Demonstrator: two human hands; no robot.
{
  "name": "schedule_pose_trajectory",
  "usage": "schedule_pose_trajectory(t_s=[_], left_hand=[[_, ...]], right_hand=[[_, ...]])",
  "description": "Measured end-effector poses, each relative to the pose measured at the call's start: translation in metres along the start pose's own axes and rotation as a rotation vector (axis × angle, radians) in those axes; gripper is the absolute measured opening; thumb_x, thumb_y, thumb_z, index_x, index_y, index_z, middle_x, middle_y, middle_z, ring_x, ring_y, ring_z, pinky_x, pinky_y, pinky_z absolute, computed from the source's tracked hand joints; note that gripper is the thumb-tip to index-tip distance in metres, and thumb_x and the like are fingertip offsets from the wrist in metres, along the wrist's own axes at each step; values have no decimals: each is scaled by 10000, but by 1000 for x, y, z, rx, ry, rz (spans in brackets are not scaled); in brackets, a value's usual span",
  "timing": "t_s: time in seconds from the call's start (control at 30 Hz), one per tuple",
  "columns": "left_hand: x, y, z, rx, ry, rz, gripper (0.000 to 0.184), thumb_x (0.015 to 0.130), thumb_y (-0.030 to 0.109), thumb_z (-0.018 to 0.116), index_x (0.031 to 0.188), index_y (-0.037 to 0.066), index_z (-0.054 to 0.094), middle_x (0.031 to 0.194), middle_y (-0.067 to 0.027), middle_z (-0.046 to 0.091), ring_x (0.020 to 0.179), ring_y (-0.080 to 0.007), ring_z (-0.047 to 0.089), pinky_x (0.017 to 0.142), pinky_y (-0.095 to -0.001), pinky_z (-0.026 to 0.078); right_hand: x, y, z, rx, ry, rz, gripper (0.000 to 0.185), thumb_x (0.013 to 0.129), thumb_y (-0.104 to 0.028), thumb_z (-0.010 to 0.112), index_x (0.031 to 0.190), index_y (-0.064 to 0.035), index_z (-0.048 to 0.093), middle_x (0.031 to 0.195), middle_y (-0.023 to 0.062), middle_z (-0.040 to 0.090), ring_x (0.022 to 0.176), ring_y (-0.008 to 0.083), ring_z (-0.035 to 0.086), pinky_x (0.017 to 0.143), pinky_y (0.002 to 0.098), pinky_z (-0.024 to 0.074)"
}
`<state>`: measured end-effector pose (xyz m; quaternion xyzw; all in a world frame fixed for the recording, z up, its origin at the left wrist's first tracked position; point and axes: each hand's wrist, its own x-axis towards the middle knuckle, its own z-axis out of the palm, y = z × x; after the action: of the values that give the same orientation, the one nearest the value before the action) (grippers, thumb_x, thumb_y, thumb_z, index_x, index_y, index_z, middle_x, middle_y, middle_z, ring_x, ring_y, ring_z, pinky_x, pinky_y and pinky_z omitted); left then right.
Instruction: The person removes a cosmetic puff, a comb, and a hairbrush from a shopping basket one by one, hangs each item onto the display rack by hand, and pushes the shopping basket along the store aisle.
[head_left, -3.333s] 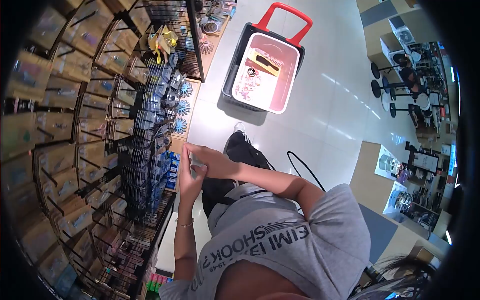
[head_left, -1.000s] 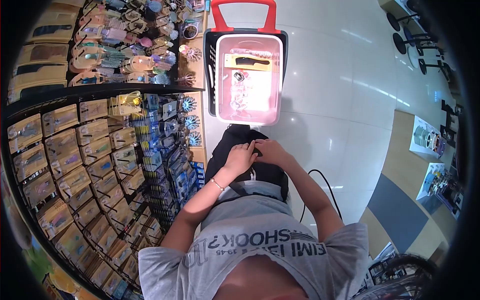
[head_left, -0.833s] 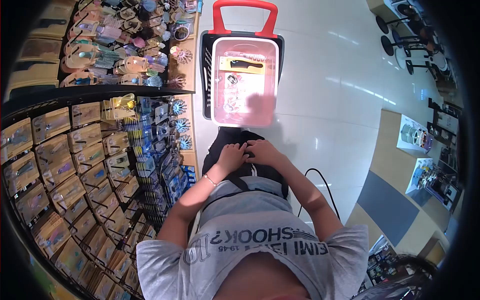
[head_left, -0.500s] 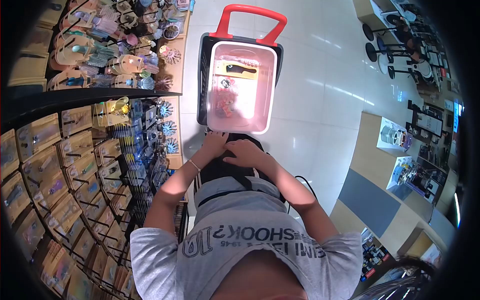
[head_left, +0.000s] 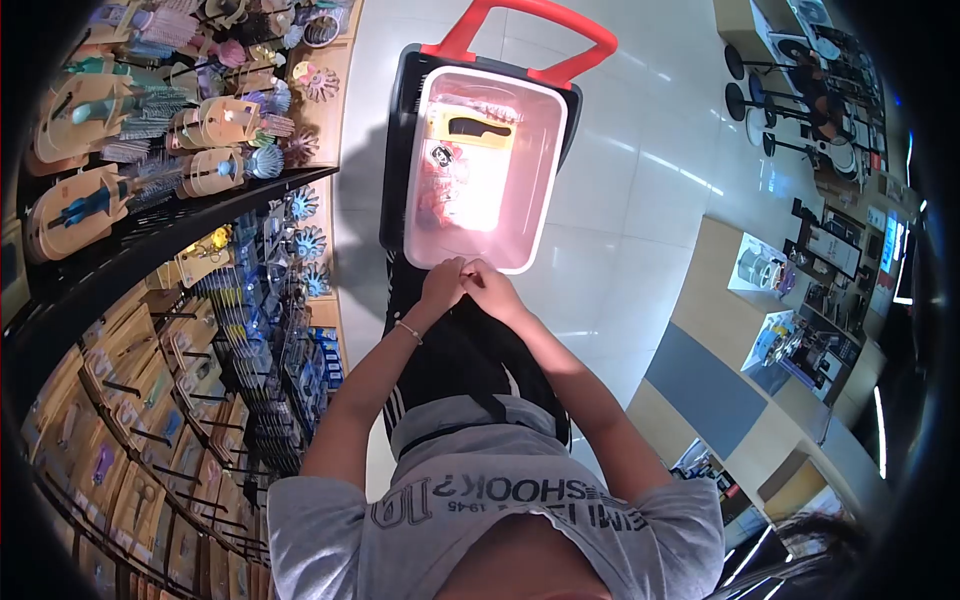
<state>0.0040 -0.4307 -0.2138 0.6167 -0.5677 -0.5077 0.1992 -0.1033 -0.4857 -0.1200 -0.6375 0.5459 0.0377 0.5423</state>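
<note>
My left hand (head_left: 442, 286), with a bracelet at the wrist, and my right hand (head_left: 492, 288) meet in front of my body, fingertips touching. Both have curled, closed fingers; anything between them is too small or hidden to make out. Just beyond them is the near rim of a pink plastic basin (head_left: 540, 190), which sits in a dark shopping basket (head_left: 395, 170) with a red handle (head_left: 590, 62). Inside the basin lie a black comb (head_left: 479, 127) on a yellow card and a red-and-white package (head_left: 440, 185), partly washed out by bright light.
On the left, racks hold carded hairbrushes (head_left: 215, 120) and small packaged tools (head_left: 140, 505). Pale tiled floor (head_left: 620, 220) runs to the right of the basket. A wooden counter (head_left: 690, 300) with display boxes stands farther right, and round-based stands (head_left: 738, 100) are behind it.
My hands have drawn together at the fingertips; before, the fingers were more spread and lay apart near my waist. The shelves and basket have shifted in view as I moved forward.
</note>
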Motion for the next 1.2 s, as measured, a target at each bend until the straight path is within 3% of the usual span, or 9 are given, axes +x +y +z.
schedule_pose_trajectory(t_s=[0.03, 0.2, 0.37, 0.47, 0.57, 0.73, 1.03, 1.1, 1.2], left_hand=[[3, 6, -2, -105, 36, -97, 281, 735, 185, 585, 966, 29, 546, 886, -174, 595, 849, -338, 576, 718, -418, 462], [47, -34, 48, -363, 235, -321, 300, 787, 71, 461, 1078, 33, 528, 945, -158, 598, 882, -304, 581, 753, -348, 454], [114, -88, 78, -546, 99, -603, 487, 763, 137, 451, 1224, -8, 392, 1181, -221, 487, 1119, -332, 456, 930, -376, 360], [146, -136, 124, -606, 246, -499, 542, 757, 109, 450, 1271, -16, 328, 1290, -245, 370, 1194, -342, 381, 978, -377, 312], [165, -167, 150, -621, 294, -428, 589, 742, 72, 468, 1291, -24, 279, 1353, -259, 254, 1228, -366, 325, 1010, -382, 269], [167, -144, 132, -459, 341, -480, 600, 729, 36, 476, 1291, -23, 272, 1355, -240, 256, 1213, -370, 341, 978, -383, 318], [159, -135, 135, -295, 315, -497, 529, 736, 44, 469, 1249, -7, 348, 1224, -252, 426, 1138, -373, 418, 930, -385, 363], [154, -136, 141, -242, 272, -485, 513, 763, 72, 460, 1259, -1, 350, 1230, -247, 429, 1131, -348, 440, 937, -368, 357], [148, -125, 145, -379, 308, -479, 413, 793, 84, 421, 1202, 30, 402, 1156, -227, 488, 1051, -371, 487, 872, -416, 393]], right_hand=[[15, 29, 11, 207, 0, 101, 192, 806, -194, 533, 904, -30, 519, 781, 168, 614, 744, 304, 613, 691, 348, 464], [86, 103, 39, 12, 113, 216, 235, 840, -243, 502, 929, -35, 563, 832, 162, 630, 788, 277, 620, 720, 348, 462], [169, 190, 66, 206, 132, 371, 316, 818, -247, 506, 1027, -22, 580, 850, 144, 635, 802, 233, 615, 732, 308, 462], [202, 223, 71, 386, 75, 528, 398, 811, -257, 519, 1132, -21, 530, 965, 95, 611, 835, 180, 580, 751, 278, 448], [212, 236, 66, 681, -33, 613, 515, 847, -286, 494, 1297, -84, 348, 1231, 60, 447, 1080, 185, 458, 848, 328, 404], [219, 230, 72, 878, -20, 647, 517, 853, -274, 509, 1292, -67, 333, 1156, 82, 487, 1058, 180, 484, 895, 340, 390], [225, 287, 105, 940, 189, 614, 373, 783, -193, 624, 1116, -44, 540, 957, 82, 597, 823, 175, 588, 697, 269, 471], [222, 285, 101, 416, 258, 511, 314, 729, -266, 669, 924, -21, 639, 852, 111, 644, 793, 196, 617, 692, 296, 484], [218, 270, 87, 134, 321, 545, 337, 696, -309, 691, 854, -17, 638, 795, 118, 647, 760, 200, 628, 700, 297, 482]])
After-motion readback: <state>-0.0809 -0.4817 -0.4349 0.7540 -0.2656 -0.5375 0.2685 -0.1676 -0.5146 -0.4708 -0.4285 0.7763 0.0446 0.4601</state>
